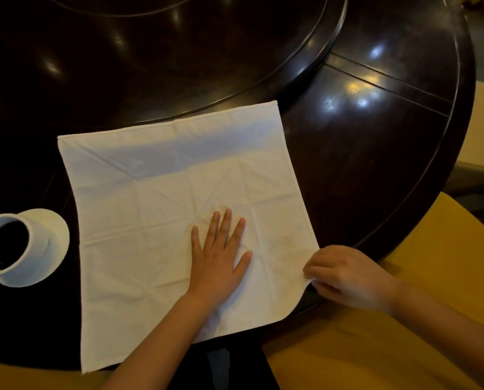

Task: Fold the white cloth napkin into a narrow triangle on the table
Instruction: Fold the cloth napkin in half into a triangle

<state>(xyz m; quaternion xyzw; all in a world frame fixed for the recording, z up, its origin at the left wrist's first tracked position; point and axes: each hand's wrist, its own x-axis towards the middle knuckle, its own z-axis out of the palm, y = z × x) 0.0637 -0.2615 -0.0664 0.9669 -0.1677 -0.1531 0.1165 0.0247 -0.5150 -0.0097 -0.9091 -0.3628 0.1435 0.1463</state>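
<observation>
A white napkin (162,209) is lying open and flat on the dark table (376,153), the left hand (219,250) pressing palm-down with fingers spread near its middle while the right hand (347,275) is pinching the near right corner just beside it.

The white cloth napkin (162,209) lies spread open as a single flat square on the dark round table (376,153), creased with old diagonal and straight fold lines. Its near edge overhangs the table's rim, and its near right corner curls slightly.
</observation>
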